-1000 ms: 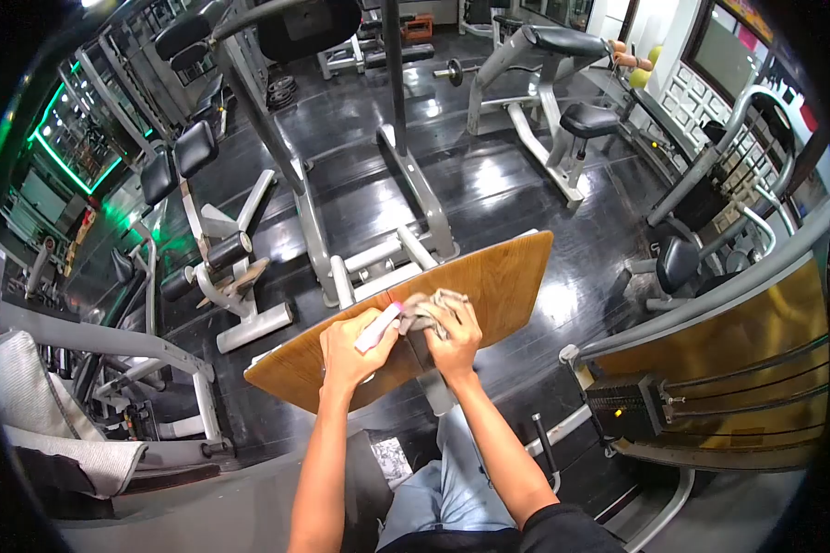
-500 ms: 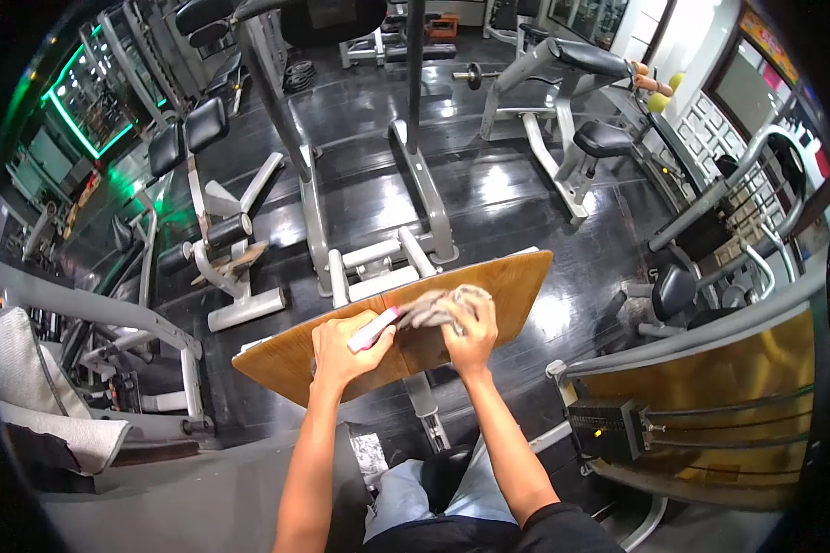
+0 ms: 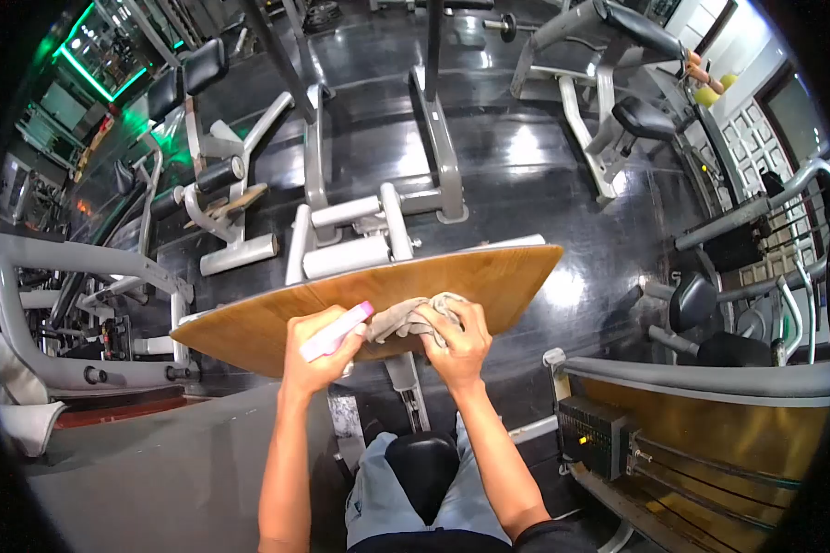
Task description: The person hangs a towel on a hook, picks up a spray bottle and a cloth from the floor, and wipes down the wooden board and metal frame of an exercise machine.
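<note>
My left hand [image 3: 318, 355] is closed around a spray bottle, whose white head [image 3: 335, 334] ends in a pink nozzle pointing up and to the right. The hand hides most of the bottle's body. Bunched under the fingers of my right hand [image 3: 458, 343] is a light, patterned cloth [image 3: 398, 320], pressed against a brown wooden board [image 3: 489, 276]. The board is tilted in front of me, on a grey metal frame [image 3: 350, 256]. Both hands are at its near side, with the cloth between them.
A black padded seat [image 3: 421, 470] is between my legs. Gym machines surround me, including a leg machine [image 3: 226, 198] at left and a bench [image 3: 646, 120] at right. A weight stack [image 3: 592, 438] stands close on my right. White towels [image 3: 23, 396] hang at far left.
My right hand and the cloth have moved slightly left and down across the board. My left hand with the spray bottle has shifted left. The view has tilted downward.
</note>
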